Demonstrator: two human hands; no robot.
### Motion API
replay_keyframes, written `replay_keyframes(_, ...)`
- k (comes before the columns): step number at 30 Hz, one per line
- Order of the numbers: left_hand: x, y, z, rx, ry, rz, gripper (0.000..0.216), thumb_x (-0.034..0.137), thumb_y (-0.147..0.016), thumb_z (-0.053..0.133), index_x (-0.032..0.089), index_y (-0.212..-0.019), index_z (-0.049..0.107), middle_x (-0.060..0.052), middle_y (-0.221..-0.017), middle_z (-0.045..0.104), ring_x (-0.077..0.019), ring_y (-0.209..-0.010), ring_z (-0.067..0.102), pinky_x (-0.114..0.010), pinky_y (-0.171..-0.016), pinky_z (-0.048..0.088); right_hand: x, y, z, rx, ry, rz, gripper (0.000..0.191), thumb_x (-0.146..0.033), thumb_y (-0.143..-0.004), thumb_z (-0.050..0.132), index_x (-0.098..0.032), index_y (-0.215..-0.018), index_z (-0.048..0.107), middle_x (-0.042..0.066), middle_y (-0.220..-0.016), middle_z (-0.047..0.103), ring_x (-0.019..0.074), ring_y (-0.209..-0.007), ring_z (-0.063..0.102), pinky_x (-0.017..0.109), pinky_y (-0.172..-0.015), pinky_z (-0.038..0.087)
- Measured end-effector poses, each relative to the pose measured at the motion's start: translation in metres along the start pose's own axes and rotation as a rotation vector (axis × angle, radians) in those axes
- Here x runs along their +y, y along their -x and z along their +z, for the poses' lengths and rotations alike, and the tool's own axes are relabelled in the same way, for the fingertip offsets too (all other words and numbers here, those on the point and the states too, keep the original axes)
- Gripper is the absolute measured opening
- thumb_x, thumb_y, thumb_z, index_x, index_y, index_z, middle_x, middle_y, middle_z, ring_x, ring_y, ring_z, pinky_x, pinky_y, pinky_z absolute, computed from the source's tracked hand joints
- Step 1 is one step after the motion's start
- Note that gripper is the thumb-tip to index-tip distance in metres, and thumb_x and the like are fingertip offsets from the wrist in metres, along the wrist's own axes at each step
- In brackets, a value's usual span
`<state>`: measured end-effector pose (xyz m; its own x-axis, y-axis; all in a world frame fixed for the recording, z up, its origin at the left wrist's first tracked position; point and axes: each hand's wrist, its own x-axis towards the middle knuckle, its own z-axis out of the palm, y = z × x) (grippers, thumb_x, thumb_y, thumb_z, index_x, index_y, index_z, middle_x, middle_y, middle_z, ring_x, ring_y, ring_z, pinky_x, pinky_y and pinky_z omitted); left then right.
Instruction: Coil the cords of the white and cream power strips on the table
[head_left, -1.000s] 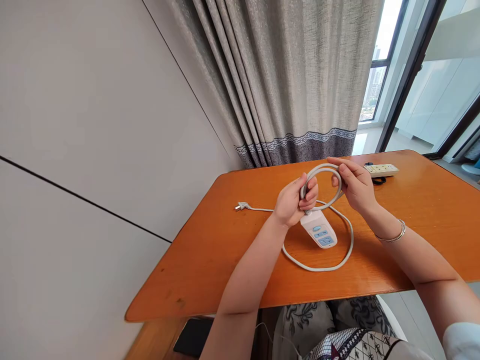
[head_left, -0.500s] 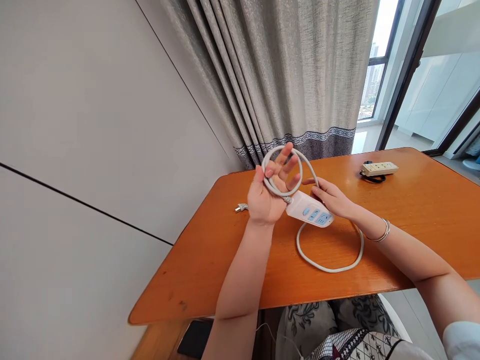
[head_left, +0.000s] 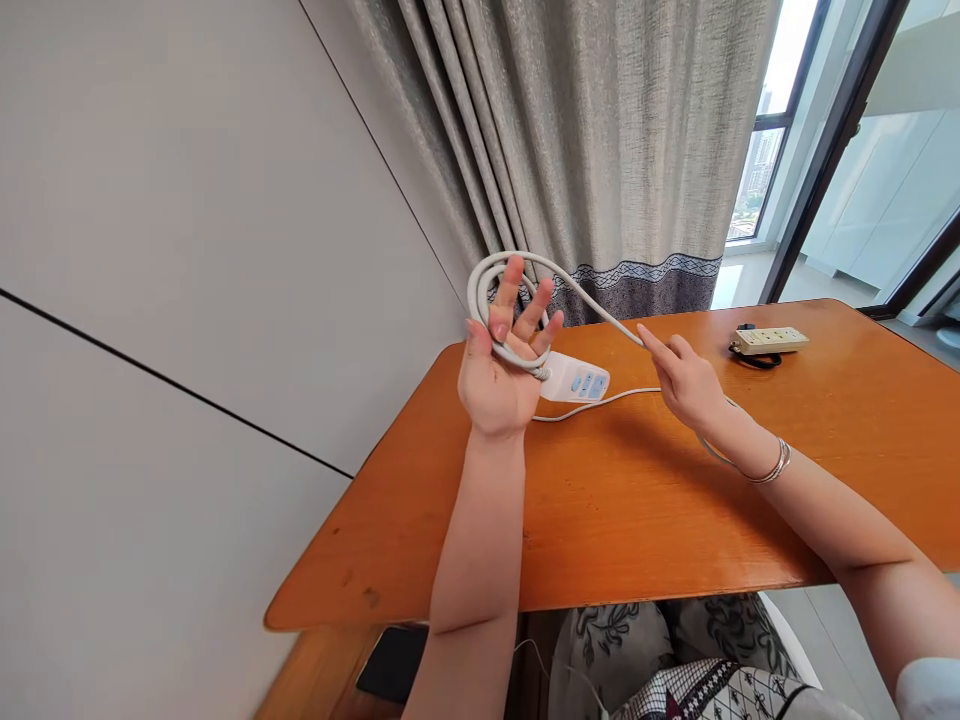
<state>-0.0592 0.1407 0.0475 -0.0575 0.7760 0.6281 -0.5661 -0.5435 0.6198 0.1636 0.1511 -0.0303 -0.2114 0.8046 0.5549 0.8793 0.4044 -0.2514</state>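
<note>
The white power strip (head_left: 575, 377), with blue sockets, hangs from its coiled cord beside my left hand (head_left: 499, 380). My left hand is raised palm up, several fingers spread, with loops of the cord (head_left: 480, 278) lying in the palm and around the fingers; the thumb rests at the coil. From the coil's top, the cord stretches right to my right hand (head_left: 686, 385), which pinches it between thumb and forefinger. More cord drops from my right hand to the table and runs left behind the power strip. The plug is not visible.
A second, cream power strip (head_left: 770, 341) with a black cord lies at the back right of the orange wooden table (head_left: 637, 520). A grey wall (head_left: 187, 250) flanks the left, a curtain (head_left: 637, 150) hangs behind. A dark flat object (head_left: 391, 662) lies below the table's front edge.
My right hand has drawn the cord out to the right and now holds it taut. Another loop appears around my left hand, which moved left and up; the power strip moved along with it.
</note>
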Motion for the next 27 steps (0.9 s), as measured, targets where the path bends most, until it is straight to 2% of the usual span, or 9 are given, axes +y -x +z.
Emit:
replay_keyframes(3,-0.007,0.003,0.003,-0.065,-0.009,-0.056,0.046,0.054,-0.091,0.059,0.019,-0.064,0.049,-0.004,-0.148,0.054,-0.0329,-0.137,0.051,-0.043,-0.101,0.056,-0.009,0.0,-0.013,-0.175,0.189,0.041,0.056,-0.02,-0.101,0.028,-0.025,-0.156,0.035,0.01,-0.103,0.058,0.0172,-0.068,0.055,0.029,-0.06,0.038)
replay_keyframes(6,-0.015,0.007,0.004,-0.126,-0.034,-0.065,0.044,0.055,-0.088,0.062,0.019,-0.066,0.051,-0.004,-0.15,0.052,-0.0343,-0.139,0.048,-0.048,-0.106,0.052,-0.022,0.004,-0.023,-0.312,0.224,-0.03,0.056,-0.02,-0.101,0.032,-0.027,-0.156,0.036,0.009,-0.101,0.06,0.0156,-0.067,0.055,0.027,-0.057,0.032)
replay_keyframes(11,-0.022,0.008,0.003,-0.202,-0.146,-0.01,0.041,0.057,-0.085,0.066,0.02,-0.072,0.057,-0.004,-0.152,0.05,-0.0339,-0.147,0.036,-0.052,-0.116,0.039,-0.044,0.016,-0.038,-0.366,0.203,-0.196,0.053,-0.021,-0.1,0.034,-0.022,-0.152,0.043,0.008,-0.092,0.061,0.0122,-0.06,0.048,0.028,-0.054,0.024)
replay_keyframes(17,-0.024,0.008,0.001,-0.256,-0.22,-0.015,0.039,0.062,-0.088,0.059,0.023,-0.085,0.065,-0.002,-0.158,0.043,-0.0333,-0.153,0.023,-0.056,-0.12,0.029,-0.048,0.026,-0.046,-0.281,0.217,-0.352,0.05,-0.018,-0.099,0.034,-0.016,-0.147,0.048,0.007,-0.086,0.062,0.0113,-0.054,0.042,0.029,-0.05,0.023)
replay_keyframes(21,-0.031,0.013,0.002,-0.361,-0.305,-0.057,0.04,0.059,-0.092,0.055,0.031,-0.117,0.066,-0.001,-0.163,0.034,-0.0315,-0.153,0.024,-0.053,-0.123,0.025,-0.048,0.034,-0.047,-0.151,0.19,-0.518,0.042,-0.014,-0.099,0.035,-0.008,-0.136,0.054,0.005,-0.081,0.061,0.0117,-0.055,0.045,0.028,-0.049,0.028)
replay_keyframes(24,-0.036,0.018,0.004,-0.448,-0.377,-0.103,0.045,0.054,-0.095,0.051,0.033,-0.134,0.057,-0.004,-0.164,0.032,-0.0313,-0.148,0.036,-0.052,-0.122,0.028,-0.049,0.037,-0.052,-0.022,0.159,-0.615,0.036,-0.014,-0.101,0.035,-0.008,-0.123,0.063,0.002,-0.073,0.057,0.0115,-0.054,0.044,0.028,-0.046,0.029)
replay_keyframes(27,-0.036,0.023,0.009,-0.511,-0.41,-0.19,0.05,0.057,-0.096,0.048,0.028,-0.137,0.056,-0.011,-0.156,0.044,-0.0305,-0.125,0.061,-0.047,-0.106,0.048,-0.046,0.036,-0.06,0.107,0.077,-0.644,0.032,-0.016,-0.103,0.036,-0.014,-0.109,0.068,0.001,-0.072,0.057,0.0103,-0.056,0.047,0.024,-0.048,0.035)
